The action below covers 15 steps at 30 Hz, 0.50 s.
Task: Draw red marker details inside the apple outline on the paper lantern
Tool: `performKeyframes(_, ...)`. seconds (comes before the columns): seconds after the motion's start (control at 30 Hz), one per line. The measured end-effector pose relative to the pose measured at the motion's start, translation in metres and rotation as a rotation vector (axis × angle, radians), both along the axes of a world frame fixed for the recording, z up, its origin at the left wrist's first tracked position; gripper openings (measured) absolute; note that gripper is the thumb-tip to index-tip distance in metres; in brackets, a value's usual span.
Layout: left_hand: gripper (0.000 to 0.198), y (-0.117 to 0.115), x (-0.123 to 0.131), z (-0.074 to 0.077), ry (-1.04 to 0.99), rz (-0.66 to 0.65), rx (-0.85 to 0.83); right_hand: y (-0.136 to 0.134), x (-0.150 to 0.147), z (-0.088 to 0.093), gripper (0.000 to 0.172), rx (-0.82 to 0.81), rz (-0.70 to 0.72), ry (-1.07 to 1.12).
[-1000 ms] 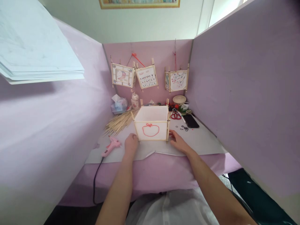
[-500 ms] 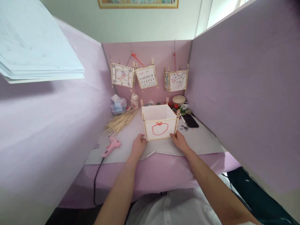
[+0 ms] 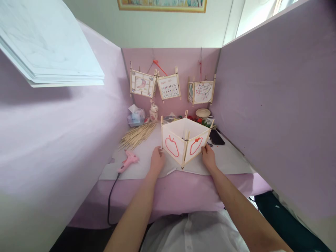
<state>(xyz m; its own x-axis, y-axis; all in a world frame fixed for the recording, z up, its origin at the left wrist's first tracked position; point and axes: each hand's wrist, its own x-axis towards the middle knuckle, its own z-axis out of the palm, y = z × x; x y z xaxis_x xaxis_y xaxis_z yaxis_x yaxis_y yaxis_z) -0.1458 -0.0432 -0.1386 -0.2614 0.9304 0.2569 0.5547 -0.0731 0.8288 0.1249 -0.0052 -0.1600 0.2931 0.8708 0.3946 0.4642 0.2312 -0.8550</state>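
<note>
A square, open-topped paper lantern with a thin wooden-stick frame stands on the white sheet, one corner turned toward me. Red outlines of round fruit decorate its two near faces. My left hand is at the left corner, fingers curled against the frame's lower part. On the other side, my right hand grips the lower edge near the right corner. The fingertips behind the frame are partly hidden.
A pink glue gun with a black cord and a pile of thin sticks lie left. A black phone lies right. Finished lanterns hang at the back. A paper stack juts in at upper left; lilac panels enclose the sides.
The lantern has turned from one flat face toward me to a corner toward me, so two red outlines now show. My right hand keeps at its right side; the view has shifted slightly.
</note>
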Motion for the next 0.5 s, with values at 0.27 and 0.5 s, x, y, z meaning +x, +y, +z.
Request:
performKeyframes(0.27,0.042,0.0021,-0.0007,0.0052,-0.029,-0.032,0.079,-0.0028,-0.0008,0.0048,0.025,0.001,0.06,0.026)
performKeyframes(0.5,0.029,0.0031,-0.0045,0.0057,0.007,-0.02,0.055,-0.0035,-0.0026,0.0044,0.03,0.018,0.12,0.046)
